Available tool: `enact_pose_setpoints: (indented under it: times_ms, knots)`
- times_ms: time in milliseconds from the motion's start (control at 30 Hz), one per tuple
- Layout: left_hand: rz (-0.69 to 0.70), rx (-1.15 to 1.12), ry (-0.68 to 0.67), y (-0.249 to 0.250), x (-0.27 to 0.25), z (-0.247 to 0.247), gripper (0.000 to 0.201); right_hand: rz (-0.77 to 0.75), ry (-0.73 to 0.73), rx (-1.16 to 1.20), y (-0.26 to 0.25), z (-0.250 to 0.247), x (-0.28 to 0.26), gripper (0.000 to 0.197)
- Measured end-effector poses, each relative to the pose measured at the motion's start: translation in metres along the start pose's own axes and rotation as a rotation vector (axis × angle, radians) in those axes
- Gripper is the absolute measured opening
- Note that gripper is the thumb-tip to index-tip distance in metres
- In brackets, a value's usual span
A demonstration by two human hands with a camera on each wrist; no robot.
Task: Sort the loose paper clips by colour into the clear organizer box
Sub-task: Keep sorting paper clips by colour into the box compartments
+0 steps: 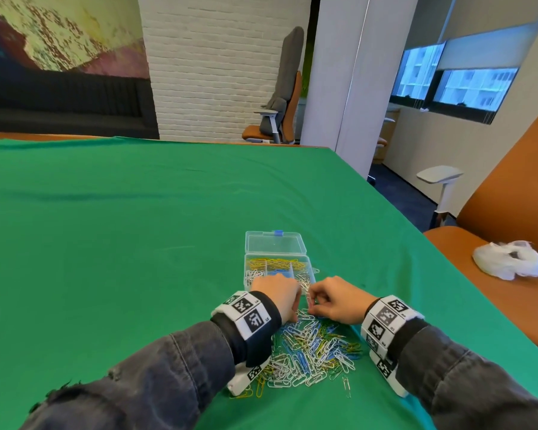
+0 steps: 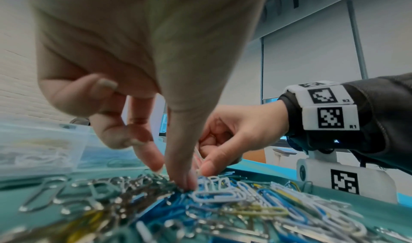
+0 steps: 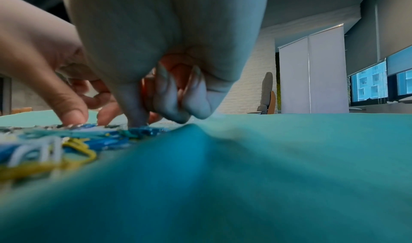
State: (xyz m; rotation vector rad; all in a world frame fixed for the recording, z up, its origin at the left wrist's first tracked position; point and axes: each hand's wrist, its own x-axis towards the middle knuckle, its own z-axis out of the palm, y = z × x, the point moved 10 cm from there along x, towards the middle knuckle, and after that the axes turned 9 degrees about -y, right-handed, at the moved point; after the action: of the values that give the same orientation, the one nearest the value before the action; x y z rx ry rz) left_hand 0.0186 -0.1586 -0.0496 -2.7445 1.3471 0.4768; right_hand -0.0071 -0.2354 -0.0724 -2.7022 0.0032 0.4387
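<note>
A mixed pile of white, blue, yellow and silver paper clips [image 1: 314, 352] lies on the green cloth between my wrists. Just beyond it stands the clear organizer box [image 1: 310, 268], lid open and leaning back, with yellow clips [image 1: 274, 262] at the rear, white ones [image 1: 253, 274] at the left, blue in the middle and silver at the right. My left hand [image 2: 171, 176] touches the pile's far edge with thumb and forefinger tips, a gap between them. My right hand [image 1: 316, 305] has curled fingers that pinch white clips [image 2: 198, 156], its thumb down on blue clips [image 3: 142, 130].
The green cloth [image 1: 137, 243] covers the whole table. Its right edge runs close past my right wrist. An orange seat there holds a white plastic bag [image 1: 507, 259]. One loose clip [image 1: 346, 387] lies apart at the pile's near side.
</note>
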Motion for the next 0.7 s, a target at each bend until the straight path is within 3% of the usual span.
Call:
enact_pose_setpoints:
  times_ms: [267,400,500,700]
  knots:
    - [0.070,-0.127,-0.032,-0.002,-0.001,0.003,0.012,0.004,0.097,0.233,0.000,-0.034,0.004,0.015]
    - [0.131,-0.403,-0.116,-0.016,-0.004,-0.002,0.007,0.002,0.152,0.338,-0.008,-0.058,0.015,0.013]
    - [0.107,-0.553,-0.087,-0.044,-0.007,-0.026,0.014,0.018,0.129,0.370,-0.021,-0.057,0.029,0.015]
    - [-0.027,-0.712,-0.046,-0.110,-0.017,-0.053,0.009,0.070,0.083,0.432,-0.053,-0.045,0.059,0.016]
